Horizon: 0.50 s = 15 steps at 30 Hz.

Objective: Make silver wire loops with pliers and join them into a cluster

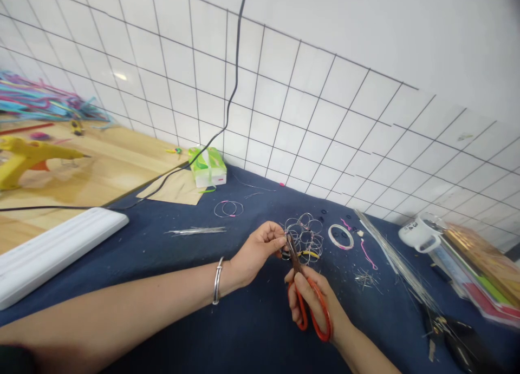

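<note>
My right hand is wrapped round a pair of scissors with red handles, its dark blades pointing away from me. The blade tips lie right beside the pinched fingers of my left hand. Between the left thumb and fingers is a thin wire, mostly hidden by the fingertips and blades. Just beyond both hands, a cluster of thin wire rings lies on the dark blue cloth. A yellow-handled tool shows partly under the rings.
Around lie a tape roll, wire snippets, long wires, pliers, two wire rings and straight wires. A white mug, tissue pack, power strip and yellow glue gun stand farther out; a black cable hangs across.
</note>
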Tool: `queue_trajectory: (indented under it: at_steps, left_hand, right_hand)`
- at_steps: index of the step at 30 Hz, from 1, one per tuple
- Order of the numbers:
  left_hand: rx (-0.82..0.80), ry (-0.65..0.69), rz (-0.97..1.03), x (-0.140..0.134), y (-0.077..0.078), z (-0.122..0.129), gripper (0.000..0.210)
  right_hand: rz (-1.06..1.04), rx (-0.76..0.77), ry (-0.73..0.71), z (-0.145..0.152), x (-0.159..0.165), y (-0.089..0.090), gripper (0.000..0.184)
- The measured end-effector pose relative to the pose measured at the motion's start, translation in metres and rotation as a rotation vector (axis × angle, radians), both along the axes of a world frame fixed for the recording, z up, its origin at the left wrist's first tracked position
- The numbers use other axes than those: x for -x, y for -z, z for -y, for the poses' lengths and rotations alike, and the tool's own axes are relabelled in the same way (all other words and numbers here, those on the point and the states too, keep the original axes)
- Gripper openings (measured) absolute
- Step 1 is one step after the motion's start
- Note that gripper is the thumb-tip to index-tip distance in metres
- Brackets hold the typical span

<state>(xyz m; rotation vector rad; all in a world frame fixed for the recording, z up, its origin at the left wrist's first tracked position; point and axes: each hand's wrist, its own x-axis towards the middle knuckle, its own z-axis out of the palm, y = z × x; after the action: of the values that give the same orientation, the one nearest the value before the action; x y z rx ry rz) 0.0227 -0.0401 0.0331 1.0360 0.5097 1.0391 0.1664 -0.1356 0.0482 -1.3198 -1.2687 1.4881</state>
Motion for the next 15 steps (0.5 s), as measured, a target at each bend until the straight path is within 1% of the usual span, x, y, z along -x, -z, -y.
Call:
queue_trajectory:
  at_steps: [6,10,15]
  left_hand:
    - [0.062,0.033,0.023,-0.001,0.0,0.003,0.014]
    - [0.12,0.082,0.051,0.0,-0.002,0.005,0.012]
    - [0.105,0.131,0.088,0.002,-0.006,0.005,0.009]
  right_hand:
    - [0.051,-0.055,0.076,0.002,0.006,0.007,0.038]
    - [0.112,-0.095,0.11,0.003,0.006,0.014,0.036]
    - [0.112,-0.128,0.136,0.006,0.006,0.019,0.035]
